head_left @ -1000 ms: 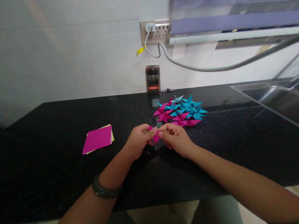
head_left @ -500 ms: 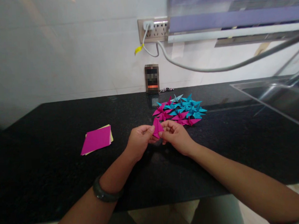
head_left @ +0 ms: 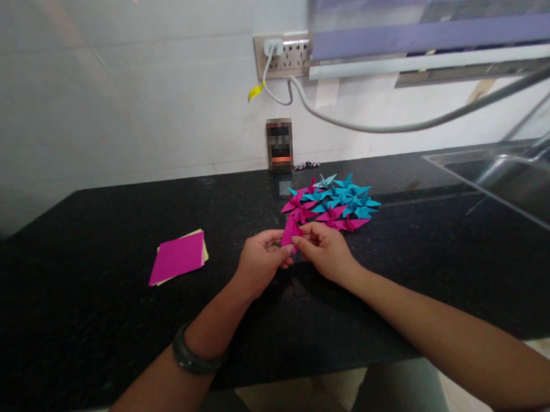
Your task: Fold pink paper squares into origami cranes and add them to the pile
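Both hands pinch a small piece of folded magenta origami paper (head_left: 289, 231) above the dark counter. My left hand (head_left: 262, 261) grips its left and lower part, thumb on top. From the other side my right hand (head_left: 327, 250) closes thumb and fingers on its right edge. Just behind the hands lie several folded paper cranes, magenta ones (head_left: 331, 214) at the front and left, blue ones (head_left: 348, 196) at the back and right, and a pale one (head_left: 325, 181) at the back. A stack of square paper (head_left: 179, 257), magenta on top with yellow edges below, rests left of my left hand.
A blurred phone-like device (head_left: 280, 145) leans on the wall, a beaded strand (head_left: 306, 165) beside it. At the right is a metal sink (head_left: 486, 186). A grey cable (head_left: 372, 128) runs from near the socket panel (head_left: 290, 54). The counter's front edge is close to my legs.
The folded paper has turned and shifted slightly in my fingers. My left thumb has slid lower and rightward along it, near my right thumb. The cranes and paper stack stay put.
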### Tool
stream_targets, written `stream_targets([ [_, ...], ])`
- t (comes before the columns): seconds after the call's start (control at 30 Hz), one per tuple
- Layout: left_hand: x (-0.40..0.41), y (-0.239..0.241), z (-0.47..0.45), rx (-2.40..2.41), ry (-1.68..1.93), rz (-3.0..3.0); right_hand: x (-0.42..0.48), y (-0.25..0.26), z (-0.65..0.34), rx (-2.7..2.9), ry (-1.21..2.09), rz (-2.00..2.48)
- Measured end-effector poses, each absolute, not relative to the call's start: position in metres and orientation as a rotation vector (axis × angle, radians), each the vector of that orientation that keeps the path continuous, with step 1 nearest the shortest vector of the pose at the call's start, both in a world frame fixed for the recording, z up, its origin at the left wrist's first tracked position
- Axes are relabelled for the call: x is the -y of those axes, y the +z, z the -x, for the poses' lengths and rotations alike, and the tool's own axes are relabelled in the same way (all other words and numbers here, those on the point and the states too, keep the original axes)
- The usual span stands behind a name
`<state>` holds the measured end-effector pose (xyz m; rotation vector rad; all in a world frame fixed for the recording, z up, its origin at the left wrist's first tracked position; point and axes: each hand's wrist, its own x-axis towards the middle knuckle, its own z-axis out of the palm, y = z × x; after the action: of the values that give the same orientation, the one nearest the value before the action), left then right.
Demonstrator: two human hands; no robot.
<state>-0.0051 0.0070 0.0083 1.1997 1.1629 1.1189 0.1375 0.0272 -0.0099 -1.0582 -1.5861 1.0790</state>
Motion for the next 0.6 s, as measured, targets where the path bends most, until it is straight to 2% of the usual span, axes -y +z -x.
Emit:
stream_targets([
  [0.23,-0.009,0.008,0.006,-1.117,1.205,-1.026,-0.024,-0.006,-0.140,1.721,0.963,1.019],
  [0.47,-0.010,0.004,0.002,-1.081,1.244,-0.945,-0.030,-0.004,-0.149,1.908,0.296,0.958],
  [0.6,-0.009,0.004,0.000,-1.124,1.269,-0.966,-0.030,0.001,-0.151,2.004,0.100,0.925],
])
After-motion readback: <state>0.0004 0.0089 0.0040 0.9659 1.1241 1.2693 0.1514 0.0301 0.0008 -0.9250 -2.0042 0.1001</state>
